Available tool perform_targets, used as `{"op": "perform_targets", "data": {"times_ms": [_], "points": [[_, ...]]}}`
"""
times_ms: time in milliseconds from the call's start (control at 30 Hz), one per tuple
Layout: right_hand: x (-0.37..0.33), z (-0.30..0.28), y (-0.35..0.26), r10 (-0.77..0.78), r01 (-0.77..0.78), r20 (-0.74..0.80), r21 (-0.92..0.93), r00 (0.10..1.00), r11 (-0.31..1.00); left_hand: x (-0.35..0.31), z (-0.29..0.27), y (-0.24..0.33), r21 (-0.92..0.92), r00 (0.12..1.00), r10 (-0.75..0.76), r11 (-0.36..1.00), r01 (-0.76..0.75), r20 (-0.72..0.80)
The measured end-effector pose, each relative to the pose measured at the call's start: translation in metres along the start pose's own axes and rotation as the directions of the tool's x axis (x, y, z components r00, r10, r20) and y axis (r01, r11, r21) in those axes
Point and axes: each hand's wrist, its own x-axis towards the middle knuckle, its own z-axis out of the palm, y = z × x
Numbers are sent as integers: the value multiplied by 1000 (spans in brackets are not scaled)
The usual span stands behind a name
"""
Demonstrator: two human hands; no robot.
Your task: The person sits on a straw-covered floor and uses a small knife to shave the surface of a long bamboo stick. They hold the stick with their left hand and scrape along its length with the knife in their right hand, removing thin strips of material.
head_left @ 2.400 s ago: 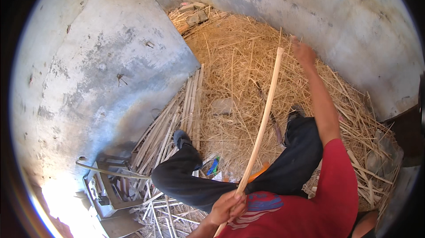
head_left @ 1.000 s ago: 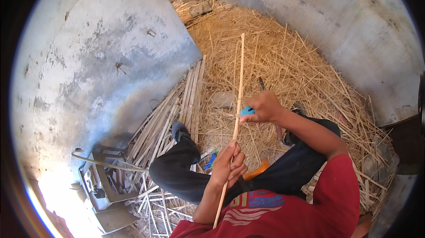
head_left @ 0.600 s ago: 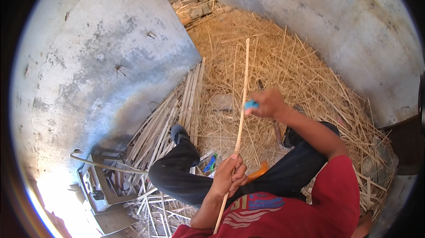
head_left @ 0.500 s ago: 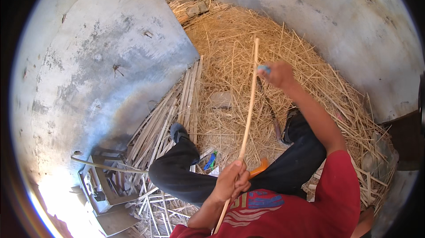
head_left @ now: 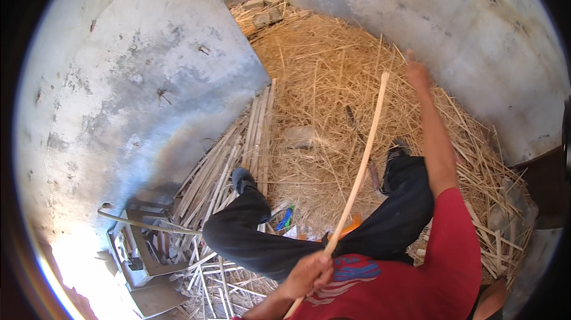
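A long, pale, peeled stick (head_left: 364, 168) slants up and away from my lap, its far tip free above the straw. Near its lower end my left hand (head_left: 309, 273) is wrapped round it, close to my shirt. My right hand (head_left: 418, 74) is out at the far right, at the end of a stretched arm, apart from the stick's tip. It looks closed with one digit raised, and is slightly blurred. The small blue thing it held earlier does not show now. Behind the stick, an orange curved object (head_left: 351, 225) lies by my thigh.
Straw and thin shavings (head_left: 321, 94) cover the floor. Long split strips (head_left: 256, 135) lie beside my left foot. A blue and green item (head_left: 285, 217) rests between my legs. A dark tool (head_left: 373, 174) lies by my right foot. A wooden frame (head_left: 140, 248) stands at left.
My right hand has moved away from the stick, farther off and to the right. The stick's far tip has swung right, and my left hand has dropped slightly lower.
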Motion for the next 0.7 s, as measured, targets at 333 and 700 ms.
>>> {"op": "perform_targets", "data": {"times_ms": [333, 700], "points": [[-205, 22, -85, -764, 753, 415, 234, 495, 615, 65, -43, 38, -125, 893, 334, 915, -384, -301], [-255, 13, -106, -859, 834, 301, 254, 414, 491, 79, -28, 45, -107, 908, 348, 919, -380, -235]]}}
